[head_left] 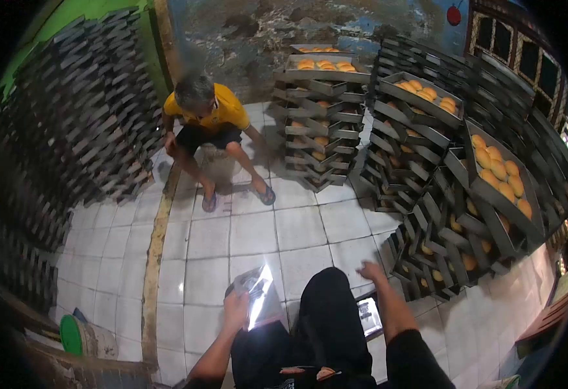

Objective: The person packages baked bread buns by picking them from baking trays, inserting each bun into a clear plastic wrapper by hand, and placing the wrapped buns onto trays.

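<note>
My left hand [235,310] is closed on the edge of a shiny clear plastic sheet or bag [264,298], which lies over my left knee. My right hand [369,270] is held out past my right knee, above the tiled floor; its fingers look partly curled, and nothing shows in them. Below my right forearm, beside my right thigh, a flat object with a bright, glaring surface [369,316] is partly covered by the arm.
A person in a yellow shirt [224,109] sits low ahead. Stacked metal trays [96,110] fill the left side. More stacks hold rolls [501,172] at the right and back. A bucket with a green rim [99,340] stands at the lower left.
</note>
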The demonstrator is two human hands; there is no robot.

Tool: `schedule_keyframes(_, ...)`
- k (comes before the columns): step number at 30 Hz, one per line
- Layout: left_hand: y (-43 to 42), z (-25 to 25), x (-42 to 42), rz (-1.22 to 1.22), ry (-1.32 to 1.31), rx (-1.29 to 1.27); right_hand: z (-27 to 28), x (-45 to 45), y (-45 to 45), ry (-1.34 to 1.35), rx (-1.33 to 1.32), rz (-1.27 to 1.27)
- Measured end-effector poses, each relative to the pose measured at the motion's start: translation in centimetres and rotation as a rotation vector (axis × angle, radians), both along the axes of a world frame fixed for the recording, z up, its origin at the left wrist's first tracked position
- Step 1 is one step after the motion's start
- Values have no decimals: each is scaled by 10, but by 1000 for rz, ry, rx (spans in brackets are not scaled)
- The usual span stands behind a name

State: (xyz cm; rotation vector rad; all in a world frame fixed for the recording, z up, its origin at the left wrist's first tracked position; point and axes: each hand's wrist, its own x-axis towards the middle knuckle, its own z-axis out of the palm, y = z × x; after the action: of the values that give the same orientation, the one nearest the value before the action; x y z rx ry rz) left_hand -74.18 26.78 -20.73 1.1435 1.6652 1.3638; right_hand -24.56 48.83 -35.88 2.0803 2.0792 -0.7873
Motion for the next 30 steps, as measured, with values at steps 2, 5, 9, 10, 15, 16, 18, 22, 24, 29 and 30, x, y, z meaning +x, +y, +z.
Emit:
schedule_keyframes(2, -7, 7, 0, 15, 162, -72, 50, -42, 47, 95, 59, 74)
schedule_keyframes(5, -23, -9, -11, 117, 76, 13, 82, -85, 114, 119, 150, 139)
schedule_keyframes(9, -67, 13, -32, 217, 146, -133, 60, -132, 184, -15, 214, 266)
schedule_keyframes(10, -82, 4, -39, 229, 182, -138, 44, -137, 204, -17, 194, 269)
schedule_keyframes(15, -99, 37, -57, 212, 469, -185, -59, -141, 253, -35, 41, 199)
schedule_keyframes(16, -94, 39, -63, 202, 535, -201, -74, -140, 263, -48, 48, 202)
schedule_keyframes(18, -85, 43, -75, 169, 668, -227, -104, -130, 270, -86, 48, 208)
schedule_keyframes(22, -67, 35, -99, 143, 894, -227, -159, -122, 298, -132, 67, 234)
schedule_keyframes(24, -87, 21, -116, 176, 981, -266, -172, -142, 304, -56, 52, 301)
schedule_keyframes(29, -107, -11, -133, 169, 1522, 65, -195, -217, 278, 82, 260, 315)
schedule_keyframes(30, -103, -12, -133, 153, 1494, 54, -196, -218, 279, 43, 267, 239)
